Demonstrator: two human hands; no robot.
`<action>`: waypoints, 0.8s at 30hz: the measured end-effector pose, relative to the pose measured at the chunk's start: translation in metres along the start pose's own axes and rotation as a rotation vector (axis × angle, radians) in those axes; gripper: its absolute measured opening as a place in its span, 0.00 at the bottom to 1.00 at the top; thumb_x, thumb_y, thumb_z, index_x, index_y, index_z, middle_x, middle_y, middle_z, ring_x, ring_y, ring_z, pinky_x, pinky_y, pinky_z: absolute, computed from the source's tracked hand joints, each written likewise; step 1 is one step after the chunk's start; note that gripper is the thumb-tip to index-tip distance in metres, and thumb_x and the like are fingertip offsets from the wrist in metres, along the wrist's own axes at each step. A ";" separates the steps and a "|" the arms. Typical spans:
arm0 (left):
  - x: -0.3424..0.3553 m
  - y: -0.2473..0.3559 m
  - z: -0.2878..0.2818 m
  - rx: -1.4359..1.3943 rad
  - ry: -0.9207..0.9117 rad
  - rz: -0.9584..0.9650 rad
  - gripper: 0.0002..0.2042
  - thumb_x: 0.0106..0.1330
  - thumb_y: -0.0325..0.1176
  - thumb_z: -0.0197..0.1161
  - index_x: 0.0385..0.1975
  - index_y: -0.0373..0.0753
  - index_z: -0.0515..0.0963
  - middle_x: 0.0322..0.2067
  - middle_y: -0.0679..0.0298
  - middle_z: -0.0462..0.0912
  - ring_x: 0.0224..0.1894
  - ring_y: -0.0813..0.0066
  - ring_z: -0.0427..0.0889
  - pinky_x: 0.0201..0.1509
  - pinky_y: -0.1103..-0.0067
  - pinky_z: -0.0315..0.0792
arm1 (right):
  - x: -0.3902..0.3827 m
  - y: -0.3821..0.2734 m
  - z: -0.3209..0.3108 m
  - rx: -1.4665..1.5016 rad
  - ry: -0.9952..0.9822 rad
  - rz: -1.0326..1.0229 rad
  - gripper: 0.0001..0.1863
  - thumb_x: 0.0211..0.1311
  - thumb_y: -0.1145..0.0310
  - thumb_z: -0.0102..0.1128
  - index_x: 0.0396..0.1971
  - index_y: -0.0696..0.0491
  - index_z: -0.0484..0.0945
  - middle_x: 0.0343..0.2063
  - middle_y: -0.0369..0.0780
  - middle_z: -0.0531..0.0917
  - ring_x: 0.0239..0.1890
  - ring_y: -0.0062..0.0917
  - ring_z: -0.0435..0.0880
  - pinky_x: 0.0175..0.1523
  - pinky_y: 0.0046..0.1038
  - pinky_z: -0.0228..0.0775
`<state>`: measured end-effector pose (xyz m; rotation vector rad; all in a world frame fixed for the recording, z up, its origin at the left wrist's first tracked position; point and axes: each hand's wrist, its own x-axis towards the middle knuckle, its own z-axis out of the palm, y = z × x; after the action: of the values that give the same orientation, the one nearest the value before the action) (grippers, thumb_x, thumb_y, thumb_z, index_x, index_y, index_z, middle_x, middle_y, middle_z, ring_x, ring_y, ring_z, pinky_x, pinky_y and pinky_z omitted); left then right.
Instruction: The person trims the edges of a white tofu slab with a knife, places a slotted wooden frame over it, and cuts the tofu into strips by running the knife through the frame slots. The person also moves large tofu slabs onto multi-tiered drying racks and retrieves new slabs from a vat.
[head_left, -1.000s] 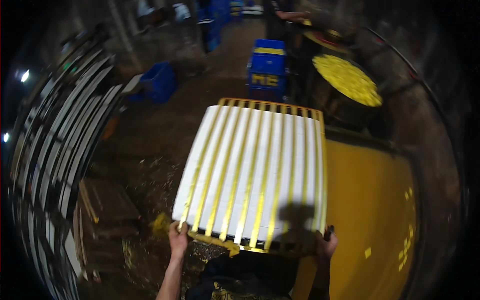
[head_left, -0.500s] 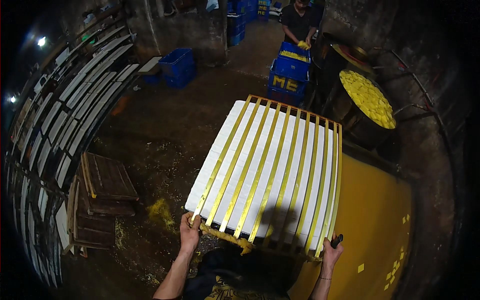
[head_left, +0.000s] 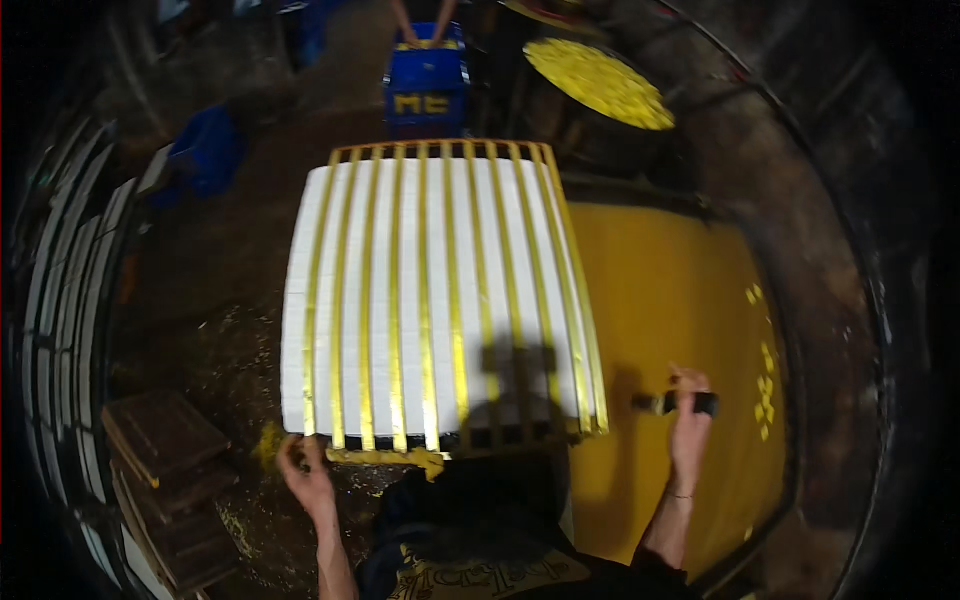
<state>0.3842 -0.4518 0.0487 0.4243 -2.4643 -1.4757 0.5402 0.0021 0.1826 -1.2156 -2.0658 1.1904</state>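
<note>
A frame of yellow slats lies over a broad white slab in front of me. My left hand is at the frame's near left corner, fingers curled against the end of the outermost slat. Off to the right, my right hand is closed round a short black-handled tool above a vat of yellow liquid. Motion blur hides the tool's exact kind. A rolled yellow cloth lines the near edge of the slab.
Small yellow squares float along the vat's right side. Beyond stand a barrel heaped with yellow pieces and blue crates, where another person's hands reach in. Wooden boards are stacked at left, near racks of pale trays.
My right hand has left the frame's near right corner and moved out over the vat with the tool. My left hand stays at its corner. The view has turned right.
</note>
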 end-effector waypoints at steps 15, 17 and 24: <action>0.008 0.196 0.199 -0.250 -1.169 0.221 0.15 0.68 0.39 0.62 0.46 0.35 0.77 0.40 0.53 0.83 0.46 0.58 0.81 0.50 0.68 0.74 | 0.028 -0.091 0.084 0.263 -0.477 -0.546 0.04 0.61 0.75 0.59 0.34 0.57 0.81 0.28 0.35 0.81 0.28 0.18 0.76 0.34 0.22 0.69; 0.054 0.180 0.229 -0.095 -0.754 0.789 0.27 0.65 0.49 0.62 0.58 0.38 0.71 0.57 0.52 0.74 0.61 0.50 0.70 0.63 0.60 0.66 | 0.103 -0.132 0.122 0.135 -0.234 -0.505 0.05 0.61 0.72 0.59 0.31 0.58 0.80 0.24 0.34 0.79 0.27 0.14 0.75 0.31 0.21 0.67; 0.101 0.174 0.239 0.567 -0.766 1.019 0.44 0.56 0.69 0.58 0.67 0.43 0.62 0.69 0.59 0.58 0.74 0.53 0.47 0.76 0.52 0.39 | 0.309 -0.168 0.240 -0.152 -0.247 -0.759 0.11 0.57 0.67 0.60 0.32 0.60 0.80 0.22 0.51 0.80 0.25 0.34 0.82 0.35 0.30 0.72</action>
<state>0.1860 -0.2149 0.0976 -1.3613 -2.8012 -0.5112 0.1323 0.1221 0.1899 -0.2555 -2.4872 0.8443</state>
